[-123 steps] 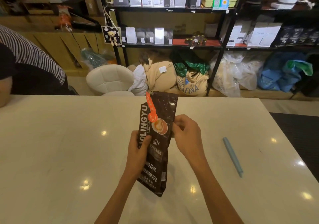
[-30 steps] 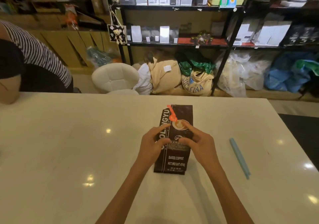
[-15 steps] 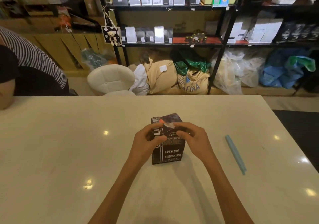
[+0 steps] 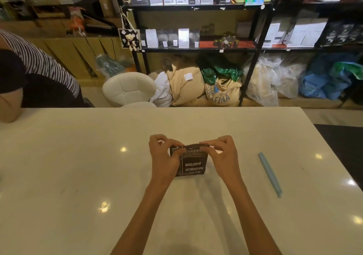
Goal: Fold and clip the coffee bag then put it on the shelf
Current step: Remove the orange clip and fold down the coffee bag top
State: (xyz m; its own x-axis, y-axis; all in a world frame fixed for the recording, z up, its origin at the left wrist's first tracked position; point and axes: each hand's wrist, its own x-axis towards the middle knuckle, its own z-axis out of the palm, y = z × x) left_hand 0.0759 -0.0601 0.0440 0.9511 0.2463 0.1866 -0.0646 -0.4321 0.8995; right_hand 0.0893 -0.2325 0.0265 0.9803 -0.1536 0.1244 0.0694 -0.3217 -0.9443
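A dark brown coffee bag (image 4: 193, 165) lies on the white table (image 4: 78, 176), its upper part folded down so only the lower label shows. My left hand (image 4: 164, 154) pinches the fold at its left end and my right hand (image 4: 221, 153) pinches it at the right end. A light blue clip (image 4: 270, 174) lies on the table to the right of my right hand, untouched. The black shelf (image 4: 196, 6) with rows of coffee bags stands beyond the table's far edge.
A person in a striped top (image 4: 37, 68) leans at the table's far left corner. A white stool (image 4: 128, 88), sacks (image 4: 222, 91) and plastic bags (image 4: 275, 80) crowd the floor under the shelf. Dark floor lies off the table's right edge.
The bag was laid flat on the table, then its top with the orange print was folded down over the label. Both hands now press the fold's ends; the bag looks shorter.
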